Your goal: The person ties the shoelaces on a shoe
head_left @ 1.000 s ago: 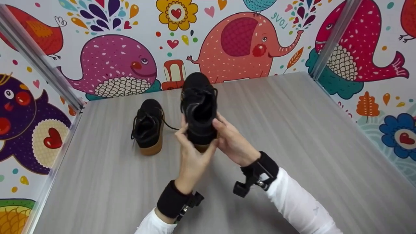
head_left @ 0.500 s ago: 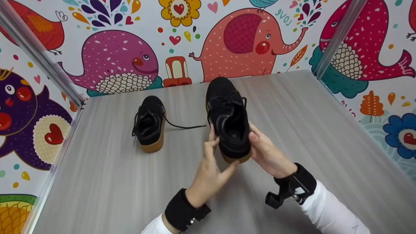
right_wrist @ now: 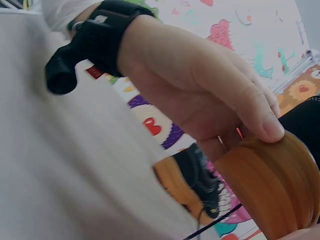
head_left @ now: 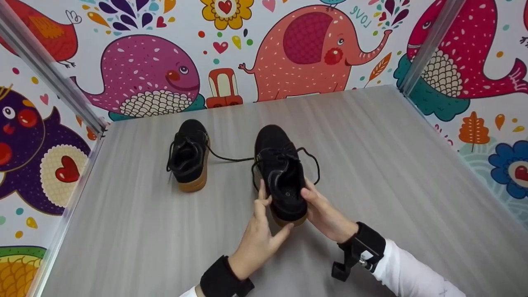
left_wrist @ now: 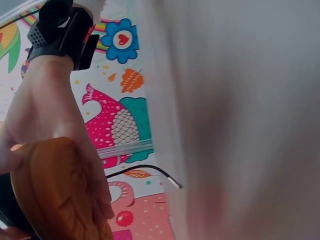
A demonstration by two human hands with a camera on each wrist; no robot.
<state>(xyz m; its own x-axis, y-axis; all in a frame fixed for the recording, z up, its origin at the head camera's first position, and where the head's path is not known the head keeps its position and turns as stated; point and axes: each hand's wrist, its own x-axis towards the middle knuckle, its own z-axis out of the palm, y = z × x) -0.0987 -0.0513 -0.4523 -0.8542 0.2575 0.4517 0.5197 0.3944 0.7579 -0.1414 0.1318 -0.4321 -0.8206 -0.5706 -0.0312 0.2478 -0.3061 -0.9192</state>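
Both hands hold a black lace-up shoe [head_left: 274,144] with a tan sole [left_wrist: 55,190], its toe pointing away from me. In the left wrist view the treaded underside shows, raised off the table. My left hand [head_left: 258,237] grips the heel, fingers along the left side and thumb on the back of the sole. My right hand [head_left: 326,210] holds the right side, thumb at the collar and fingers under the sole. Loose laces [head_left: 317,165] hang at the held shoe's sides. A matching black shoe [head_left: 192,138] stands upright to the left.
A long lace [head_left: 231,159] runs from the standing shoe across the grey wood-look table [head_left: 123,231] towards the held shoe. Printed panels with cartoon animals [head_left: 148,74] close the back and both sides, joined by metal corner strips [head_left: 429,45].
Both hands have carried the held shoe to the right, then back towards me and slightly left. More of its opening and upper now shows. The other shoe stays in place.
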